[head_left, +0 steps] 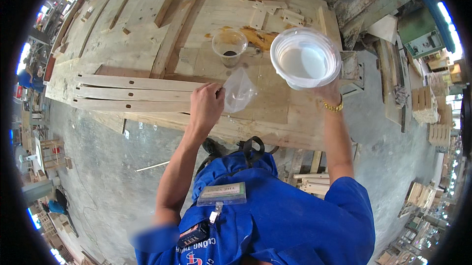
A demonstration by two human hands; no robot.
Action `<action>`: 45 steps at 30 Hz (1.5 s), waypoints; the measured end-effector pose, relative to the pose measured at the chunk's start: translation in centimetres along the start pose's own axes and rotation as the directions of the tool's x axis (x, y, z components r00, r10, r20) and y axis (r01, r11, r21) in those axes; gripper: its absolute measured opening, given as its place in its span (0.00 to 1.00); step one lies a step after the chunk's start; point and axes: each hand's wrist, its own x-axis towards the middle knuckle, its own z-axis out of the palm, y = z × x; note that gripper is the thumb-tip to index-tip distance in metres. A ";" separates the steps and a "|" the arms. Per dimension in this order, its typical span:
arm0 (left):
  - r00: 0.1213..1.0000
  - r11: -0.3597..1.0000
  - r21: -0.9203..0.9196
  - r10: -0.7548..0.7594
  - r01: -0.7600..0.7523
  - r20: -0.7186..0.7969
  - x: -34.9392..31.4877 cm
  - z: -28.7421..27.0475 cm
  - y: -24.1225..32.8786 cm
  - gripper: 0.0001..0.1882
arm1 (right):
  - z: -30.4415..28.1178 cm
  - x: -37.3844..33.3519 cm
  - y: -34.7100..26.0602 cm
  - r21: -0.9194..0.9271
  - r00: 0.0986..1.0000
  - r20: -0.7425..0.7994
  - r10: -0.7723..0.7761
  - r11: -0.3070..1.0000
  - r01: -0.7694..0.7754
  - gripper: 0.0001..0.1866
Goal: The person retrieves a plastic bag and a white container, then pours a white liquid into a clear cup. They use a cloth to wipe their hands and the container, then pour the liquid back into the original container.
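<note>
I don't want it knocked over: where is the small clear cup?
In the head view, the cup stands on the workbench, beyond the clear bag by the left hand, left of the tub in the right hand.

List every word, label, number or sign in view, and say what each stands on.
Printed wording isn't copied here; where it stands:
Blue shirt: white lettering, upside down, beside a red-and-white emblem.
Badge: dark print; finest lines too small.
Small dark box: light lettering.
Green machine: panel marks too small to read.
Plastic tub, clear bag: none legible.
</note>
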 end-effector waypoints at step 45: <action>0.970 0.969 -0.236 -0.129 0.078 -0.207 -2.9 3.1 -1.5 0.04 | 4.2 6.3 -5.4 0.045 0.705 0.708 0.023 0.996 -0.077 0.49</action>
